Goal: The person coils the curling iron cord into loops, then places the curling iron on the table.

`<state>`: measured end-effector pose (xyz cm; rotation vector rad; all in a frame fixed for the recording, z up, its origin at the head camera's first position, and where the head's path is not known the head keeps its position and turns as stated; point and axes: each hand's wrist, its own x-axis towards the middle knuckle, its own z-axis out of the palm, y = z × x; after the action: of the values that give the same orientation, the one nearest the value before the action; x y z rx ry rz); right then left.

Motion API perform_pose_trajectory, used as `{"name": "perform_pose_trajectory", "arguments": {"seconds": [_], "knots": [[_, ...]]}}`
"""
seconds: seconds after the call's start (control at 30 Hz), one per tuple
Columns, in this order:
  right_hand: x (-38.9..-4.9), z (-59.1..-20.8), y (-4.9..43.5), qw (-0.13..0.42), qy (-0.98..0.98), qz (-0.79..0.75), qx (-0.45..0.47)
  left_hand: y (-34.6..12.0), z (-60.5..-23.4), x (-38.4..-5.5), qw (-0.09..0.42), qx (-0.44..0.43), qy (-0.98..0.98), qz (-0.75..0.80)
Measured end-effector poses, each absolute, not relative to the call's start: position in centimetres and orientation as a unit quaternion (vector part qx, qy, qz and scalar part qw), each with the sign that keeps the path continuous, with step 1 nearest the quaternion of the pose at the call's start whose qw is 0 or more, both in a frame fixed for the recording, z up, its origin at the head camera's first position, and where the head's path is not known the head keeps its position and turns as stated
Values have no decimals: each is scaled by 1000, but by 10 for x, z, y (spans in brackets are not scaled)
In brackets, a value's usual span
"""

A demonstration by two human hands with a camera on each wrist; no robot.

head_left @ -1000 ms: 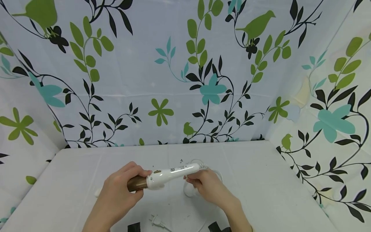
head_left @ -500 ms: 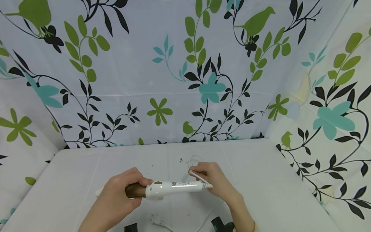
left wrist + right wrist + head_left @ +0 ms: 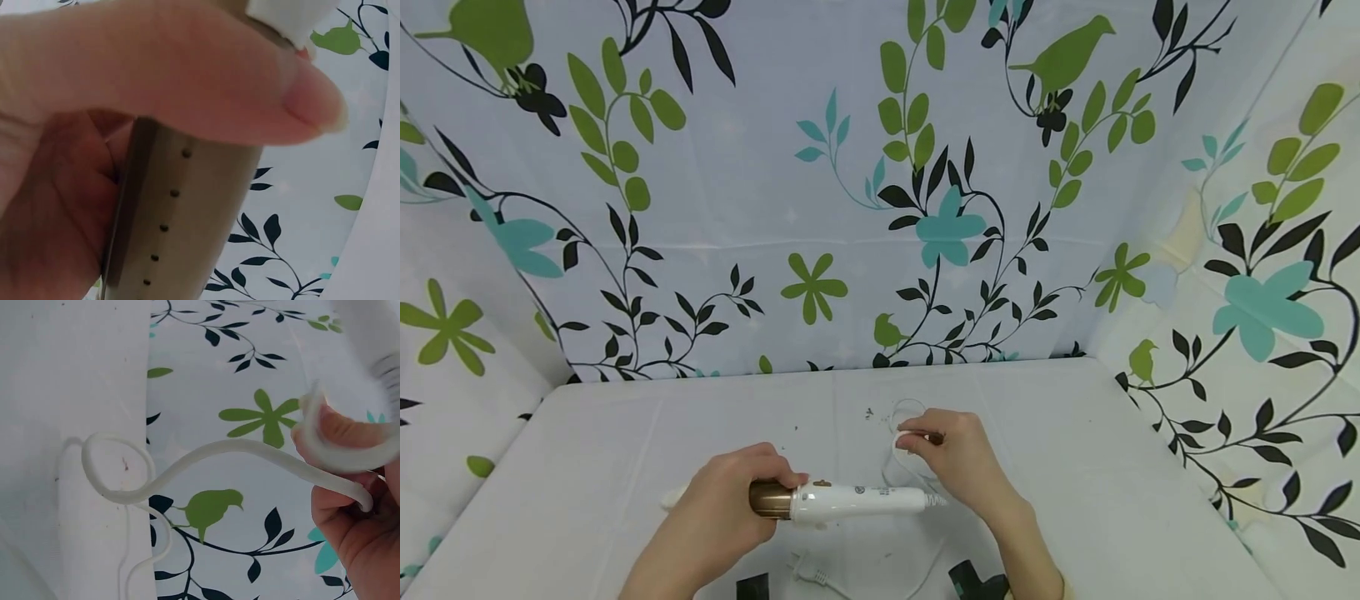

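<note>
A hair styling iron with a white handle and a gold-brown barrel lies level above the white table. My left hand grips it by the barrel, thumb across the top near the white part. Seen from the left wrist, the barrel has a row of small dark holes. From the handle's ribbed end comes a white power cord, which my right hand pinches between thumb and fingers. The cord loops loosely beyond the right hand. Its two-pin plug rests near the front of the table.
Two black pieces lie at the table's near edge. A small white thing shows partly behind the left hand. Patterned cloth walls with leaves and birds enclose the table at the back and sides.
The iron has swung from a tilt to nearly level and come lower and nearer. My right hand has moved away from its tail end, up and to the right, with the cord.
</note>
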<state>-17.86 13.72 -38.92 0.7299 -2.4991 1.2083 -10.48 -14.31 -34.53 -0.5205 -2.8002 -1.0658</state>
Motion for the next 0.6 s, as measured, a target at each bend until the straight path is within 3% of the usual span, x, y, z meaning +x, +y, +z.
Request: {"name": "perform_pose_trajectory", "arguments": {"seconds": [0.6], "knots": [[-163, -380, 130, 154, -845, 429, 280, -138, -350, -106, -20, -20, -935, -354]]}}
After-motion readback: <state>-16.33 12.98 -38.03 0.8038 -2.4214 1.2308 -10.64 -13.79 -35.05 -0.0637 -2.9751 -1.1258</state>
